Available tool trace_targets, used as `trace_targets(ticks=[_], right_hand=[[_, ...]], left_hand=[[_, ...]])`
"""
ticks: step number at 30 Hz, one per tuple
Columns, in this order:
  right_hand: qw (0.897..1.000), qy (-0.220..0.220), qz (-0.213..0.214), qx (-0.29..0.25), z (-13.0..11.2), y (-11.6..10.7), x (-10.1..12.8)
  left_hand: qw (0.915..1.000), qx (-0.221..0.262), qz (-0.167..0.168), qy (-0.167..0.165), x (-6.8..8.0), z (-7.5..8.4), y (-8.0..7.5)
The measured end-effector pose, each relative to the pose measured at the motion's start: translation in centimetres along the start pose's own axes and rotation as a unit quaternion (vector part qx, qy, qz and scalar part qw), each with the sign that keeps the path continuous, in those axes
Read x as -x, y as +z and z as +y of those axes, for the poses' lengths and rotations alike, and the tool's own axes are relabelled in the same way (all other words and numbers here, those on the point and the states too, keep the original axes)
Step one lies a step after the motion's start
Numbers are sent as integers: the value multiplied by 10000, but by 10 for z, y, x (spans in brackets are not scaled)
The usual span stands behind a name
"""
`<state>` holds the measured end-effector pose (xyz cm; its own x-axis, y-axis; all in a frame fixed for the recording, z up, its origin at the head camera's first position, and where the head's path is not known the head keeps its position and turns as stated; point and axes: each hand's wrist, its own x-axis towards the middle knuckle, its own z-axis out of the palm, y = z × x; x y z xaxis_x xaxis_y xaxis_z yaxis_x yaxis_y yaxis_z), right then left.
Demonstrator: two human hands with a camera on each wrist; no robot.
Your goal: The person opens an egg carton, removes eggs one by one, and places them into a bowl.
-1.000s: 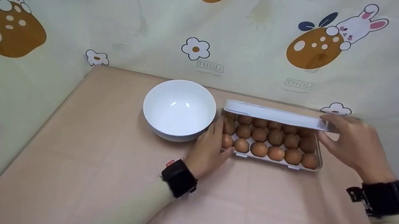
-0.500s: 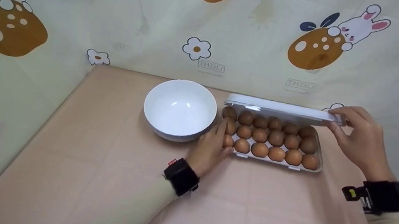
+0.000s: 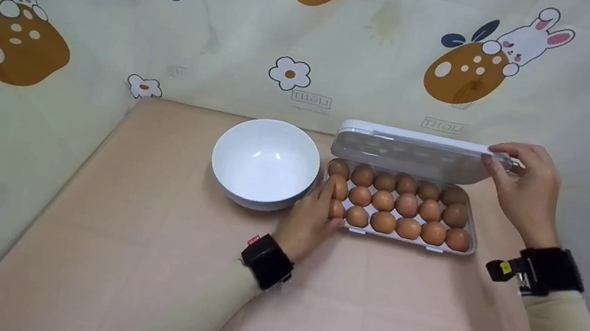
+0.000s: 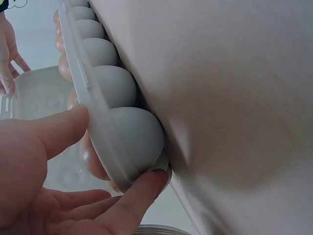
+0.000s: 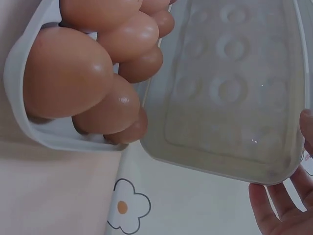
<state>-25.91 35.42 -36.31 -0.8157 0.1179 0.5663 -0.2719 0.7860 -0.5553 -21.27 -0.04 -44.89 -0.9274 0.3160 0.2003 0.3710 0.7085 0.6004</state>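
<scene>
Between the two hands, on a table covered with a smooth pale pink cloth (image 3: 154, 261), lies the egg tray (image 3: 397, 239), a shallow white plastic box with rounded corners. It holds three rows of brown, slightly shiny eggs (image 3: 408, 204). Its lid (image 3: 407, 149) is translucent plastic with round dimples and stands half raised, hinged at the far side. The right hand (image 3: 523, 186) pinches the right front corner of the lid between thumb and fingers. The left hand (image 3: 313, 220) grips the left end of the tray, thumb on the rim and fingers curled under it; in the left wrist view the tray's underside is very close and blurred. Just left of this hand stands a round, glossy white bowl (image 3: 265, 162). Behind everything hangs a cream fabric wall (image 3: 91, 15) printed with rabbits and flowers. The lid hides part of the far row of eggs.
</scene>
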Motion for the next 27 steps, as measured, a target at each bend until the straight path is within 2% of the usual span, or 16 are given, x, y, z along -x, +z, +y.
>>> trace_targets(ticks=[4,11,21,27], right_hand=[[9996,181,141,-170,-1,6,-9],[9977,415,227,-487,5,16,-20],[9932,267,-641,-937,14,28,-24],[9854,605,-1226,-1012,18,33,-26]], left_hand=[[9999,-80,63,27,0,0,0],[9998,-66,-84,-147,-1,1,-1],[10000,6,-70,-58,-1,1,-1],[9999,5,-102,-75,-1,0,0]])
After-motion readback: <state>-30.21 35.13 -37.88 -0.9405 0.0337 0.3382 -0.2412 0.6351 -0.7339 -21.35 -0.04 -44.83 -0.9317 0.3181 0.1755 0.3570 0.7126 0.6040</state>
